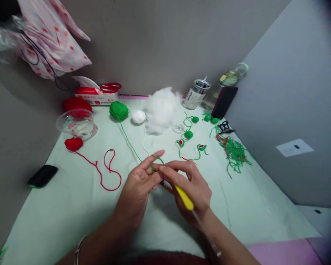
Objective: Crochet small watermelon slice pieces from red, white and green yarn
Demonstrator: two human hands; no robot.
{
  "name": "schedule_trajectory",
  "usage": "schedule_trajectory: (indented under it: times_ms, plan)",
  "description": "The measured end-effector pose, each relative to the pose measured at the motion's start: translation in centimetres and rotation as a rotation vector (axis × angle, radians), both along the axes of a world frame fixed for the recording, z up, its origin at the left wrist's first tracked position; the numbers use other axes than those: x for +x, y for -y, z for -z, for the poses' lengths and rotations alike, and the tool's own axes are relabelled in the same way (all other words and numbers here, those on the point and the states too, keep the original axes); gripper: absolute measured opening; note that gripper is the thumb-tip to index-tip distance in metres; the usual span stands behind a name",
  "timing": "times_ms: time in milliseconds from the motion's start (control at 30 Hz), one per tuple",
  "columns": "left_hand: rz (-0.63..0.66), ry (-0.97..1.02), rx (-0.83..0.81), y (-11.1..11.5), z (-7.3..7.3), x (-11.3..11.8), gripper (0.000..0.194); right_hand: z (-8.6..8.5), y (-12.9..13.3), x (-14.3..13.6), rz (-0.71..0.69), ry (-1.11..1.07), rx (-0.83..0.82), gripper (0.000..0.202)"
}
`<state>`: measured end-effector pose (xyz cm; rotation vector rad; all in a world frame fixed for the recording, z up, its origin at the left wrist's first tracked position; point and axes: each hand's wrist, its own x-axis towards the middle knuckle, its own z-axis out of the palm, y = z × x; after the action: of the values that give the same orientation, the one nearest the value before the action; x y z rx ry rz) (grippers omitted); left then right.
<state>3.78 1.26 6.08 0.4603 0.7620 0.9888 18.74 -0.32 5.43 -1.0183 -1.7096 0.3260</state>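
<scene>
Green yarn (129, 142) runs from a green ball (119, 110) to my left hand (143, 179), where it passes over the fingers. That hand is closed, thumb against the fingers, around a small piece at the fingertips that is mostly hidden. My right hand (191, 184) holds a crochet hook with a yellow handle (184, 197), its fingertips touching those of my left hand. The hook's tip is hidden between the fingers. Something thin and red with a dark part (167, 187) shows just below the fingertips.
Behind my hands lie a white yarn ball (138, 116) and white stuffing (162, 110). Red yarn (74, 144) and a plastic tub (85, 129) are left. Small green crocheted pieces (188, 134), yarn scraps (235, 151), a pen can (196, 95) and a phone (224, 102) are right.
</scene>
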Motion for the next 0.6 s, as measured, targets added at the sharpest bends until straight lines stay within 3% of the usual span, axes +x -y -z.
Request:
schedule_trajectory:
  times_ms: [100, 233, 367, 600]
  plan:
    - [0.048, 0.085, -0.114, -0.4, 0.1, -0.3, 0.035, 0.0, -0.3, 0.5, 0.041, -0.096, -0.011, 0.026]
    - [-0.017, 0.041, -0.071, -0.7, 0.2, -0.7, 0.031, -0.4, -1.0, 0.9, -0.070, -0.473, -0.300, 0.020]
    - [0.046, -0.085, 0.067, -0.3, 0.3, -0.5, 0.038, -0.4, -1.0, 0.6, -0.087, -0.427, -0.358, 0.015]
    - [0.053, -0.118, 0.096, -0.1, 0.2, -0.9, 0.040, -0.1, -1.2, 0.9, -0.186, -0.691, -0.483, 0.020]
